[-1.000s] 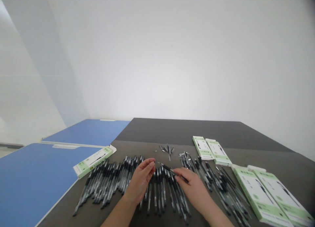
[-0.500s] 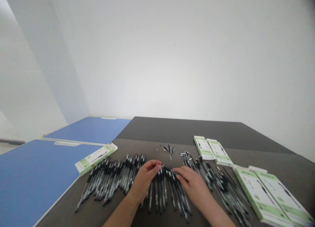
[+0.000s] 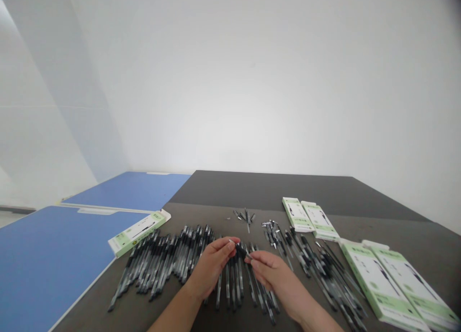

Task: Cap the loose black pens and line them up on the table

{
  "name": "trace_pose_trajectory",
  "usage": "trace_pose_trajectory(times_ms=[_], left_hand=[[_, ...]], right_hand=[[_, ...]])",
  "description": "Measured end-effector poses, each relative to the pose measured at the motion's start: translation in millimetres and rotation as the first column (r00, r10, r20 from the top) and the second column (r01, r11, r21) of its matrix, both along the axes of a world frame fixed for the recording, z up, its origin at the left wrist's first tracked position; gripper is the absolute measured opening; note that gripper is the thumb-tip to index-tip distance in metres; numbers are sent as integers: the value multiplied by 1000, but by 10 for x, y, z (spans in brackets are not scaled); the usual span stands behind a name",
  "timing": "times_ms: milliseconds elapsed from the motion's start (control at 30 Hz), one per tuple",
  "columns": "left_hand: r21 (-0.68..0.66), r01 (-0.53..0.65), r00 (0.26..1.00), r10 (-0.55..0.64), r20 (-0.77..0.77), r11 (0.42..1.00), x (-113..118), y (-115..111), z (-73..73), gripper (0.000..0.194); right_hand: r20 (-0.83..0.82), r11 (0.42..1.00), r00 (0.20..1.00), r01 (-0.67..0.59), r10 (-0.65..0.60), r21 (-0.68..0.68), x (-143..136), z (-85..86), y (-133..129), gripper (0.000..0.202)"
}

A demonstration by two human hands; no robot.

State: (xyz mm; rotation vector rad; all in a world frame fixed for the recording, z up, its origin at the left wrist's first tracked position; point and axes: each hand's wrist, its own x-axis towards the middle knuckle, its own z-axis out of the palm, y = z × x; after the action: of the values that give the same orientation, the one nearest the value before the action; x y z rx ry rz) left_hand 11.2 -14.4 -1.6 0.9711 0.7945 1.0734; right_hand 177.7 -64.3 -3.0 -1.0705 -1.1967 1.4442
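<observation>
Ok so the pen (image 3: 241,250) is up over the loose pens (image 3: 234,284), slanting rightward and down in view, left hand's (image 3: 215,262) grip pinched on one end, right hand's (image 3: 273,270) pinching the other, neither really nearer.

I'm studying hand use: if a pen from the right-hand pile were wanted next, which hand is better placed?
Probably the right hand: it is nearer the right-hand pile, the left hand farther away. Both hold one pen, so the right would have to release first.
</observation>
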Motion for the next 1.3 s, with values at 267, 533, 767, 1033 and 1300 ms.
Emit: trace_pose_trajectory(times_ms=[267, 533, 767, 1033, 1300], left_hand=[[76, -45, 988, 55, -145, 996, 13, 9, -25, 27], [62, -68, 991, 74, -115, 996, 27, 3, -55, 26], [45, -22, 999, 24, -47, 999, 25, -7, -58, 25], [81, -61, 992, 69, -101, 995, 51, 11, -54, 23], [103, -49, 992, 61, -115, 993, 66, 12, -61, 21]], right_hand=[[159, 977, 973, 144, -169, 158, -20, -53, 50, 25], [25, 997, 997, 74, -74, -8, -36, -69, 50, 32], [-131, 984, 989, -94, 75, -151, -24, -45, 44, 39], [-40, 1000, 999, 25, -25, -10, -39, -54, 58, 25], [-47, 996, 995, 86, -86, 8, -53, -61, 69, 29]])
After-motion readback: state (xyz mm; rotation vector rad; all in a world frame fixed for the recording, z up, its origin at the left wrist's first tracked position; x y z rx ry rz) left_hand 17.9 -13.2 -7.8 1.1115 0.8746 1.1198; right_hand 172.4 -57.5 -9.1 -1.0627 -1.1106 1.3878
